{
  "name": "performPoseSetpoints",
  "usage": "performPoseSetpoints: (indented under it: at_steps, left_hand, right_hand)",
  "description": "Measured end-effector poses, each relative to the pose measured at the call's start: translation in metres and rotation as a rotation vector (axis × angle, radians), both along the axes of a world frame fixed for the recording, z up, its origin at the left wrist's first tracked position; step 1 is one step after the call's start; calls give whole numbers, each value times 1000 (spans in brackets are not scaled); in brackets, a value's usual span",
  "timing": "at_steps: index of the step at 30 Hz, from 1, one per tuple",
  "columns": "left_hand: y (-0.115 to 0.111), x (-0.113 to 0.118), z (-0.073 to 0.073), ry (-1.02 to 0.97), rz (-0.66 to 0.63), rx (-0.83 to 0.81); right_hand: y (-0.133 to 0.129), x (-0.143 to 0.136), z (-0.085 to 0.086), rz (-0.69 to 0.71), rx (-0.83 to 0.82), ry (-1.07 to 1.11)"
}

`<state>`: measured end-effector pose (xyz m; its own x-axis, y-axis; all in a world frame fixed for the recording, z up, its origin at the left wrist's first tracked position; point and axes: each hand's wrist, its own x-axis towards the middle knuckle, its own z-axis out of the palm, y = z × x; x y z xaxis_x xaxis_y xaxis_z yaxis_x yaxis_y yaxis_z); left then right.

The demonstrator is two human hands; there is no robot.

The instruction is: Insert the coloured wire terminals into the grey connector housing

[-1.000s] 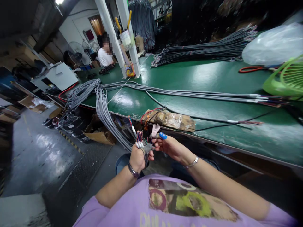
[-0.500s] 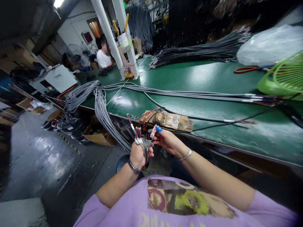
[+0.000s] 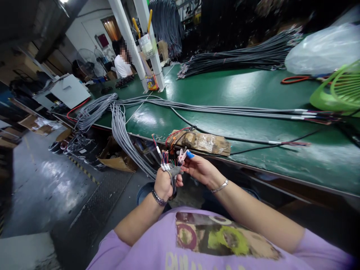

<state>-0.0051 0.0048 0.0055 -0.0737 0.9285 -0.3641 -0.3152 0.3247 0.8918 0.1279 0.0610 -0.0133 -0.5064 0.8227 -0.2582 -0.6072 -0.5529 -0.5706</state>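
My left hand [image 3: 164,184] is closed around the ends of several grey cables [image 3: 123,137]. White sleeves and thin coloured wires [image 3: 165,156] stick up out of that fist, and its thumb wears a grey covering. Just to the right, my right hand [image 3: 201,168] pinches a small pale pinkish clip-like piece [image 3: 182,156] beside the wire ends. A blue wrap [image 3: 190,154] covers one of its fingertips. Thin red strands show between the two hands; whether the right fingers also grip them I cannot make out.
A wooden block [image 3: 208,144] bound with wires lies at the green bench's [image 3: 253,157] front edge. Behind it stretch more grey cables [image 3: 239,111]. A green fan [image 3: 337,90], a plastic bag [image 3: 323,50] and a dark cable bundle [image 3: 233,56] sit farther back. One person [image 3: 122,66] is beyond the posts.
The pale piece in my right hand has turned slightly and tilts differently beside the wires. My left hand keeps its hold on the cables. The view has shifted slightly.
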Motion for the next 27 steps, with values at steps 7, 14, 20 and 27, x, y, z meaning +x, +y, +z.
performPoseSetpoints:
  at_steps: [7, 14, 20, 27]
  left_hand:
    - [1, 2, 1, 10, 5, -23]
    - [-2, 2, -1, 4, 11, 4]
    - [-13, 0, -7, 30, 47, 40]
    - [-23, -1, -20, 147, -109, 69]
  right_hand:
    - [1, -5, -3, -55, 10, 27]
    - [-3, -2, -5, -5, 14, 30]
    - [-19, 5, -6, 121, 138, -142]
    - [-31, 6, -1, 105, 433, -379]
